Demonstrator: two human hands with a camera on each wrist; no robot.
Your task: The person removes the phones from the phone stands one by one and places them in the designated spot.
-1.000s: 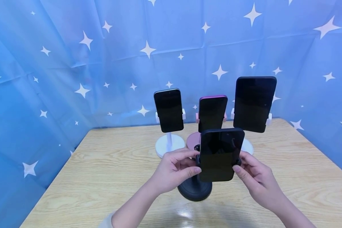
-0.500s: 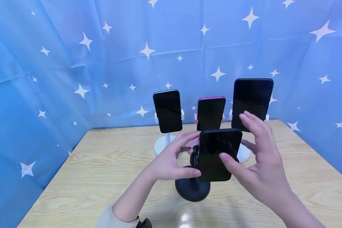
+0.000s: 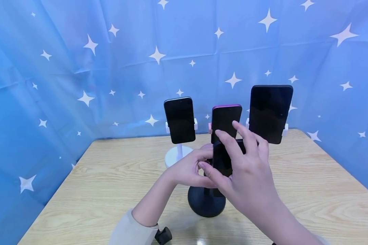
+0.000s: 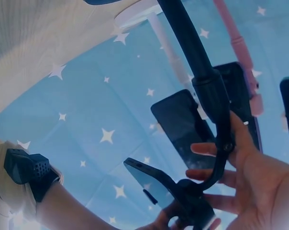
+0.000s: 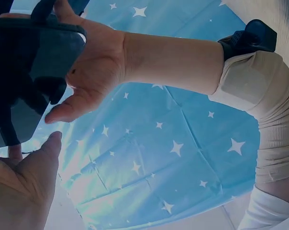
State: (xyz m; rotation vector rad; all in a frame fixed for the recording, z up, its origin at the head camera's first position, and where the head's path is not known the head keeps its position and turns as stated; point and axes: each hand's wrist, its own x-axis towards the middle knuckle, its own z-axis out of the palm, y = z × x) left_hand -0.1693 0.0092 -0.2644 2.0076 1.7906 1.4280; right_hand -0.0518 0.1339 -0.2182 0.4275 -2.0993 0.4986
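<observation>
Reference item: black stand (image 3: 207, 202), positioned on the wooden table (image 3: 122, 177) with the round base down. Mounted at the top of the black stand: front phone (image 3: 222, 161), dark screen toward the wearer. Visible in the left wrist view: phone clamp (image 4: 194, 203) at the end of the black stand's bent neck, with the front phone at a steep angle to the camera.

Left hand (image 3: 187, 170): placed at the left side of the black stand, close to the neck joint. Fingers extended past the neck, thumb separated from them and directed toward the lower left edge of the front phone. Firm grip or light contact: cannot tell.

Right hand (image 3: 249, 170): overlapping the upper part of the black stand and much of the front phone as seen from the head. Fingers spread apart and bent, thumb well away from the index finger. Contact with the front phone: cannot tell.

Behind and to the left of the black stand: left phone (image 3: 180, 120) on a white stand (image 3: 173, 156). Directly behind the black stand: pink-edged phone (image 3: 222, 117) in a pink clamp (image 3: 210, 128). Behind and to the right of the black stand: large phone (image 3: 270, 114) in a white clamp (image 3: 285, 129). Farthest behind the black stand: blue curtain (image 3: 125, 68) with white stars.
</observation>
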